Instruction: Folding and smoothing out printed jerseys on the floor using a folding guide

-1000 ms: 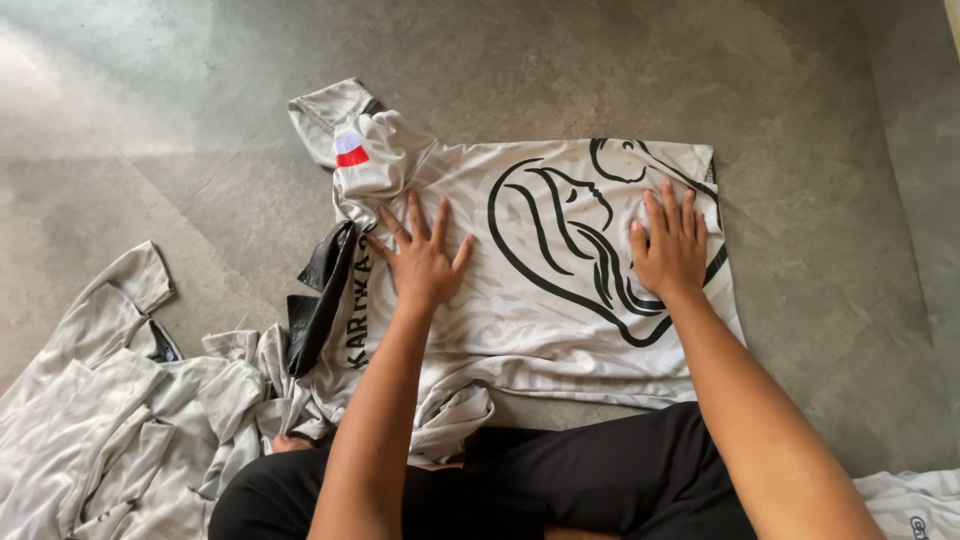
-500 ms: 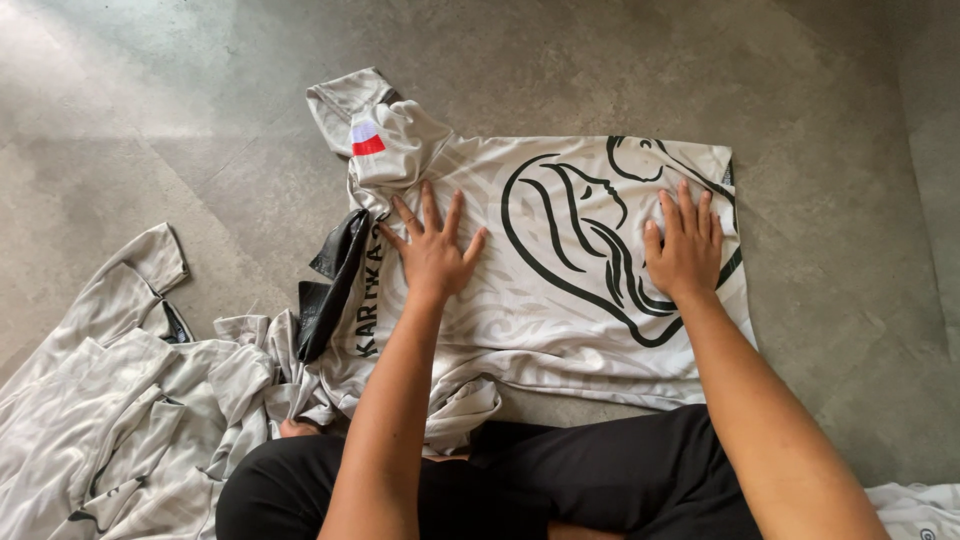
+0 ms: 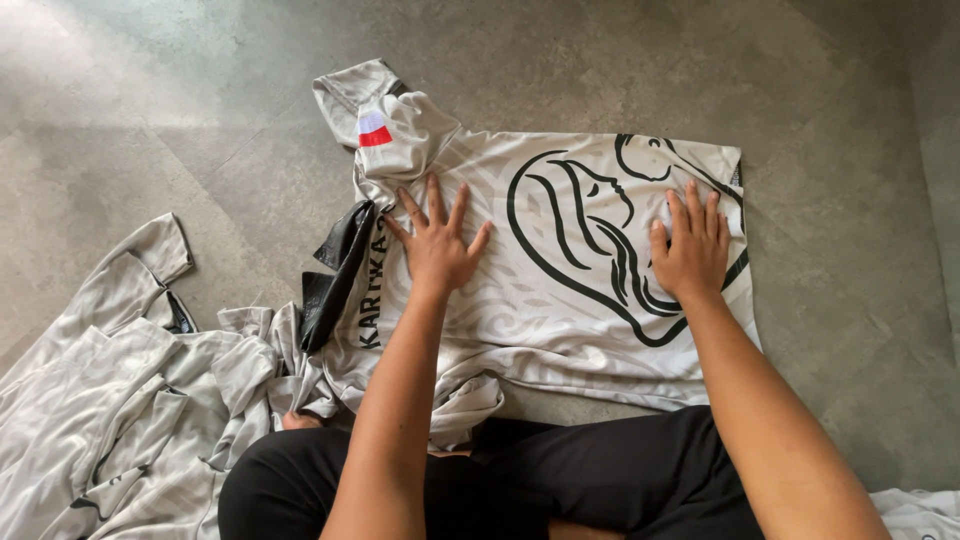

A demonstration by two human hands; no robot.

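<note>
Listener: Hands first, please. What are they doing?

Describer: Both lie flat and open, gripping nothing. The left hand [image 3: 437, 243] presses the shirt [image 3: 560, 290] with fingers spread; the right hand [image 3: 692, 245] rests palm down on its black line drawing.

Listener: Where is the shirt?

Describer: Spread on the grey floor [image 3: 180, 110], just ahead of the person's black trousers [image 3: 600, 480]. One sleeve [image 3: 385, 125] with a red and white patch is crumpled at the far left corner. A pile of pale clothes [image 3: 130, 400] lies to the left.

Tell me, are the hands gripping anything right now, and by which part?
Nothing is gripped. Both hands lie flat, fingers spread, on the white printed shirt on the floor: left hand near its collar end, right hand on the black line graphic.
</note>
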